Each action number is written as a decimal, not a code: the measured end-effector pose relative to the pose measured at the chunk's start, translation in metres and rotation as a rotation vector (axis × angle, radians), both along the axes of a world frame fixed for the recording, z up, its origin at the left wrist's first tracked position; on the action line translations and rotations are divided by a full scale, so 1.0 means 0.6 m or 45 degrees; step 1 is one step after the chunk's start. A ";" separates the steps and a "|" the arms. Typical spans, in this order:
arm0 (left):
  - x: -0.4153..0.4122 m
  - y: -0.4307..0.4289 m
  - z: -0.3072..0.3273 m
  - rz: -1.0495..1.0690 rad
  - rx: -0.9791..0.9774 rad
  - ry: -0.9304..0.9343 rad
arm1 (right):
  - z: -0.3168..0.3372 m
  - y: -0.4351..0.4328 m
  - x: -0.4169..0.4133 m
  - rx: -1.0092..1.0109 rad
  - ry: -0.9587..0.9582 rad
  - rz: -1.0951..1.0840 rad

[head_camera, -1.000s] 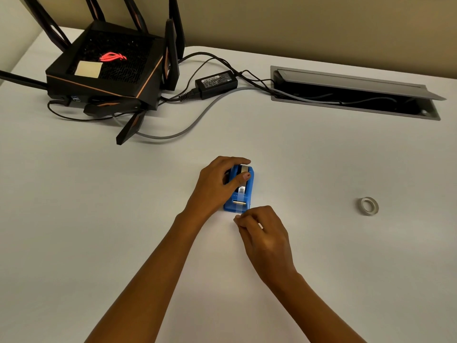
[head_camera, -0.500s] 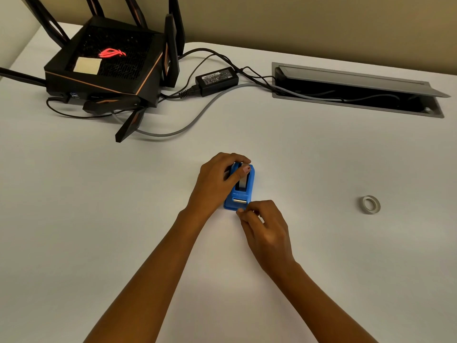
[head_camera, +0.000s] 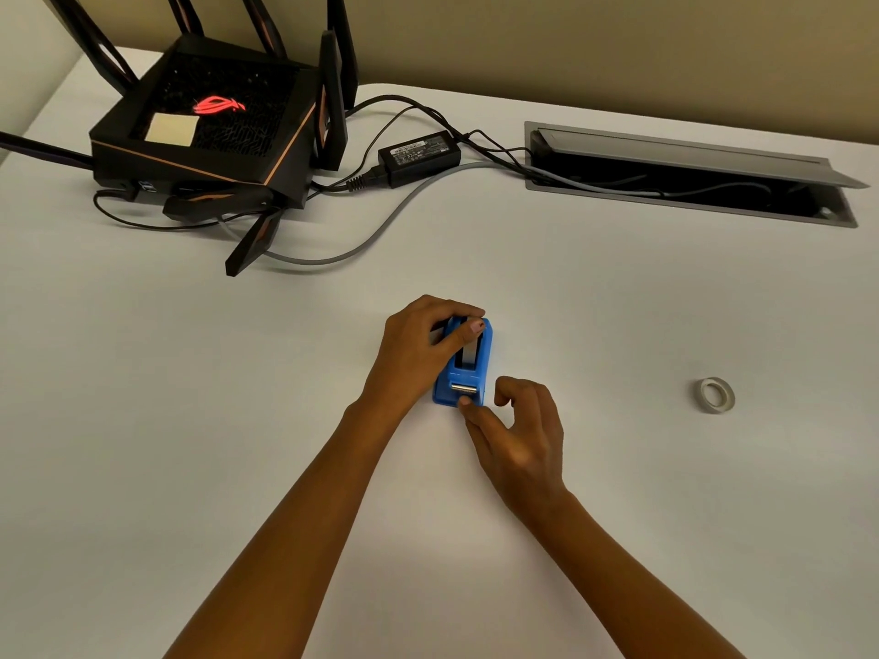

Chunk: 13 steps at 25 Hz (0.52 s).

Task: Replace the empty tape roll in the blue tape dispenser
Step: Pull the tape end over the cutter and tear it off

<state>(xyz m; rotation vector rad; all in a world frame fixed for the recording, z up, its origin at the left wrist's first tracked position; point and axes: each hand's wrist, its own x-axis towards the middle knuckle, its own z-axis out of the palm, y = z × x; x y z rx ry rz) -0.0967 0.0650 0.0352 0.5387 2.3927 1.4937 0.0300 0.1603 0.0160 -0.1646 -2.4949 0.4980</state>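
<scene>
A: Item one?

B: Dispenser (head_camera: 463, 368), blue, count one. On table (head_camera: 190, 397), long axis running away from the person, cutter end nearest.

A: Hands?

B: Left hand (head_camera: 418, 354) wrapped round the far end, thumb across the top, gripping it. Right hand (head_camera: 516, 432) loosely curled, holding nothing; its thumb tip touches the cutter end.

A: Rolls?

B: One loose roll (head_camera: 717, 395), flat, well apart beyond the right fingers, so the right hand is nearer. One strip of tape shows in the dispenser slot; whether that roll is empty, cannot tell.

A: Other?

B: Router (head_camera: 209, 135), one. Adapter (head_camera: 418, 156), one.
</scene>
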 end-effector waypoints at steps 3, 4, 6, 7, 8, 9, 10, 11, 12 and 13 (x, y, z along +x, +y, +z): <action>-0.001 -0.001 -0.002 -0.001 -0.006 -0.014 | -0.006 -0.002 0.001 0.074 -0.008 -0.065; -0.002 -0.001 -0.002 -0.004 -0.006 -0.016 | -0.008 -0.002 0.001 0.086 -0.010 -0.079; -0.002 -0.001 -0.002 -0.006 -0.003 -0.025 | -0.010 0.000 0.000 0.088 -0.014 -0.094; -0.002 0.000 -0.002 -0.004 -0.005 -0.030 | -0.010 0.000 0.000 0.077 -0.022 -0.103; -0.002 0.000 -0.002 -0.003 -0.007 -0.033 | -0.011 -0.001 0.000 0.062 -0.036 -0.116; -0.001 0.001 -0.001 -0.004 -0.008 -0.035 | -0.010 -0.002 0.000 0.053 -0.049 -0.130; -0.001 0.001 -0.001 -0.004 -0.012 -0.036 | -0.011 -0.002 0.000 0.057 -0.051 -0.141; -0.001 0.001 0.000 -0.002 -0.020 -0.035 | -0.013 -0.002 0.000 0.069 -0.045 -0.143; -0.001 0.001 0.001 0.000 -0.027 -0.033 | -0.013 -0.002 0.000 0.086 -0.037 -0.137; -0.001 0.000 0.001 0.000 -0.028 -0.033 | -0.013 -0.002 0.001 0.104 -0.031 -0.125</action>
